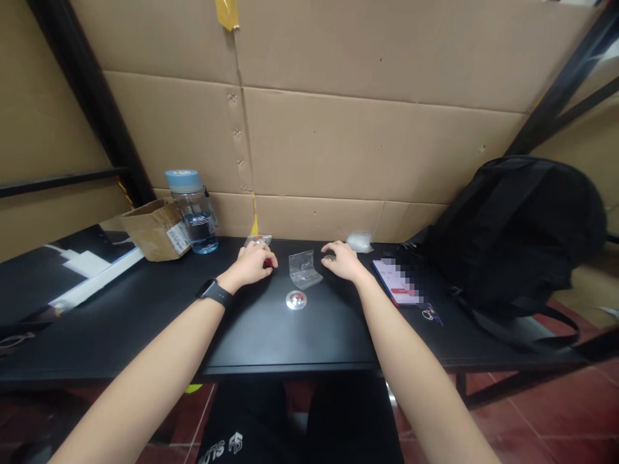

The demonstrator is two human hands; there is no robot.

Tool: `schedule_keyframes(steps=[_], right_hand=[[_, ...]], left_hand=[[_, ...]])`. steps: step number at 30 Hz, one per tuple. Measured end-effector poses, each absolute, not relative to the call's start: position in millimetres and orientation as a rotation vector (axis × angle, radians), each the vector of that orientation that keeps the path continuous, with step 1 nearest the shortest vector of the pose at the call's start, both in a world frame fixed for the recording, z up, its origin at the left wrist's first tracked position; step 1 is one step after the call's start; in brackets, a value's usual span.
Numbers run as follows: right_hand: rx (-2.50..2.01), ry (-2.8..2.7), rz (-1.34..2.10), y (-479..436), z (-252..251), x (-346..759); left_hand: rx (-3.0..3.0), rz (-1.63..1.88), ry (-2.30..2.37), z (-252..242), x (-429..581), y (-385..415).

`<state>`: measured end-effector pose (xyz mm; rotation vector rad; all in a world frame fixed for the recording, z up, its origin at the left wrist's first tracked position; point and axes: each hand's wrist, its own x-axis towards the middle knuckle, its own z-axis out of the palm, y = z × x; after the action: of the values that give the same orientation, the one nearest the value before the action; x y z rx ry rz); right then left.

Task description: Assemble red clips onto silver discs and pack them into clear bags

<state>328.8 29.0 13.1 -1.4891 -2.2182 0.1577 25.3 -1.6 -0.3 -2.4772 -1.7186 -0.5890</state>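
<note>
My left hand (251,265), with a dark watch (215,294) on its wrist, is curled over the black table. A small red piece (269,262) shows between its thumb and fingers; its kind is hidden. My right hand (342,260) is bent round a small shiny round piece (331,258), partly covered by the fingers. Between the hands lies a creased clear plastic bag (304,270). Nearer to me, a round silver metal disc (296,299) with a raised centre and a red mark or reflection rests flat on the table.
Behind my left hand is another clear packet (260,240); a whitish plastic packet (359,242) lies behind my right. At left stand a water bottle (196,219) and an open cardboard box (157,233). A phone (399,282) and black backpack (522,238) are at right. Cardboard (314,142) walls the back.
</note>
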Motion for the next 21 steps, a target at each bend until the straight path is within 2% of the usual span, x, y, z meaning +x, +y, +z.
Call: schedule_keyframes(steps=[5,21], right_hand=[[-1.634,-2.256,0.205,39,4,340],[-1.533,-2.185,0.291,46,-2,345]], left_hand=[[-2.384,-0.549,-1.733,4,25,-6],[-2.476,-0.375,-1.7,9,45,-17]])
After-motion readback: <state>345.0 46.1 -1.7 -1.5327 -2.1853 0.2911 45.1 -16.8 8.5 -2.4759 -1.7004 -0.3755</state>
